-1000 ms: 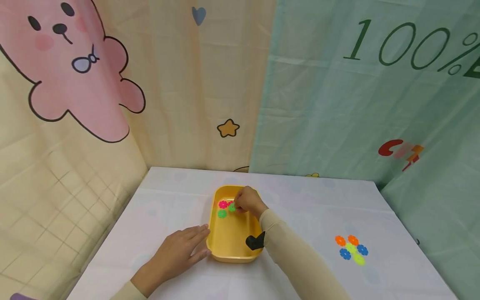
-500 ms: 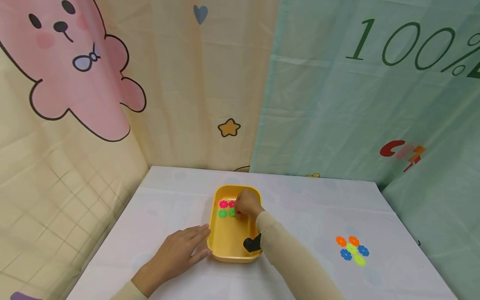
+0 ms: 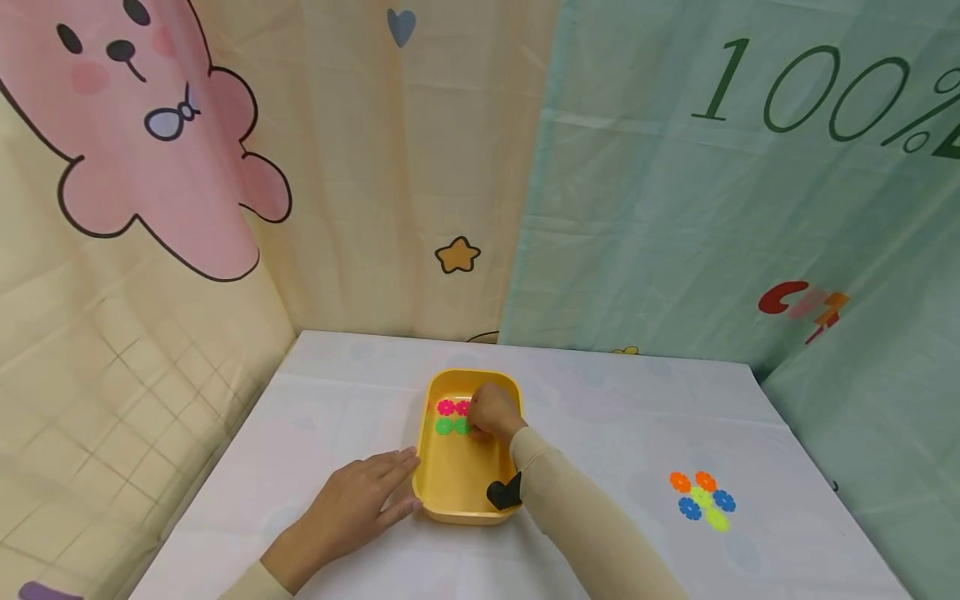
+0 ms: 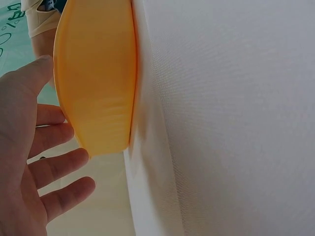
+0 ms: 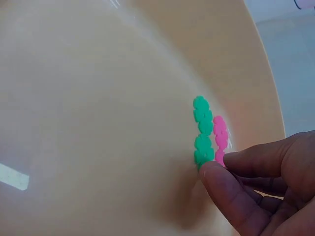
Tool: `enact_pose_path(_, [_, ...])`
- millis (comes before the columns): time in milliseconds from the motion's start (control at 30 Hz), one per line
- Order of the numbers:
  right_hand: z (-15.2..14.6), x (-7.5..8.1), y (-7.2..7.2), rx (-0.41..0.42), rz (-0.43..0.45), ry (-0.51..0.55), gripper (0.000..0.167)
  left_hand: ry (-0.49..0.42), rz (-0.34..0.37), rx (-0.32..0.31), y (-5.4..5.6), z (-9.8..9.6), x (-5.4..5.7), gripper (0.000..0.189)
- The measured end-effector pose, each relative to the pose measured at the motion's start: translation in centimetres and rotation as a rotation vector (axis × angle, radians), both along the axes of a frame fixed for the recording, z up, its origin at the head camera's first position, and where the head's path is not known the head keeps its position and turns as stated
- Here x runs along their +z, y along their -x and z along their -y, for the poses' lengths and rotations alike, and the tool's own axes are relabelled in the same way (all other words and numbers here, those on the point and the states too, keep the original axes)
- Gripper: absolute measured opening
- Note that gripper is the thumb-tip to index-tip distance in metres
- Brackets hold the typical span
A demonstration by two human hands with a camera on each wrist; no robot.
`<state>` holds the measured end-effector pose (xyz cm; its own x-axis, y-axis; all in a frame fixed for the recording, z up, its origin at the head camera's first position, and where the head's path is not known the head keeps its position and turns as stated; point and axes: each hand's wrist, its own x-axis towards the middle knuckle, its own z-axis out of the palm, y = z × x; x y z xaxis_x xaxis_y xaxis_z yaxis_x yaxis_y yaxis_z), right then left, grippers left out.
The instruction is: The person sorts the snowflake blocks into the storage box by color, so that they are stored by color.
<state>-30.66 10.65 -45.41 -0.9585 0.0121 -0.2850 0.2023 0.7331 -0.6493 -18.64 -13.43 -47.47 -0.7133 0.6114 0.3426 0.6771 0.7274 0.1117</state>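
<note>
A yellow tray [image 3: 453, 492] stands on the white table, with two pink flower-shaped discs [image 3: 446, 407] and two green ones in its far left part. The discs lie in two short rows, green nearer the person. My right hand [image 3: 495, 412] reaches into the tray. Its thumb and forefinger pinch the edge of the right-hand green disc [image 5: 204, 150], beside the other green disc [image 5: 202, 115]. In the right wrist view the fingers partly cover one pink disc. My left hand [image 3: 352, 508] has its fingers extended, the tips touching the tray's left side.
On the right of the table [image 3: 600, 433] lies a group of flower-shaped discs: orange [image 3: 705, 481], blue [image 3: 690, 508] and yellow [image 3: 717, 520]. Printed curtains [image 3: 375, 167] hang behind the table and at both sides. A purple object [image 3: 45, 591] shows at the lower left corner.
The right hand has moved slightly towards the person with the green disc, from against the pink discs to beside the other green disc. The left hand stays at the tray's side.
</note>
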Motion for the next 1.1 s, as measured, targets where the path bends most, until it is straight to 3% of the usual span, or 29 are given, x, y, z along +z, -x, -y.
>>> enact_pose_path(167, [0.0, 0.9, -0.5, 0.061, -0.068, -0.015, 0.017, -0.003, -0.018, -0.002, 0.0, 0.0, -0.1, 0.058])
enact_pose_path(400, [-0.8, 3.0, -1.6, 0.087, -0.118, 0.173, 0.010, -0.004, -0.025, 0.003, 0.1, 0.0, 0.0, 0.058])
enact_pose_path(500, [-1.6, 4.0, -2.2, 0.076, -0.137, 0.200, 0.005, 0.000, -0.019, 0.010, 0.0, 0.0, 0.1, 0.057])
enact_pose_path(800, [-6.7, 6.3, -3.7, -0.020, -0.211, 0.099, 0.004, 0.001, -0.001, 0.018, -0.1, 0.1, 0.3, 0.055])
enact_pose_path(1100, [-12.9, 7.5, -5.4, -0.091, -0.211, 0.061, 0.012, 0.001, -0.002, 0.024, -0.1, 0.1, 0.3, 0.056])
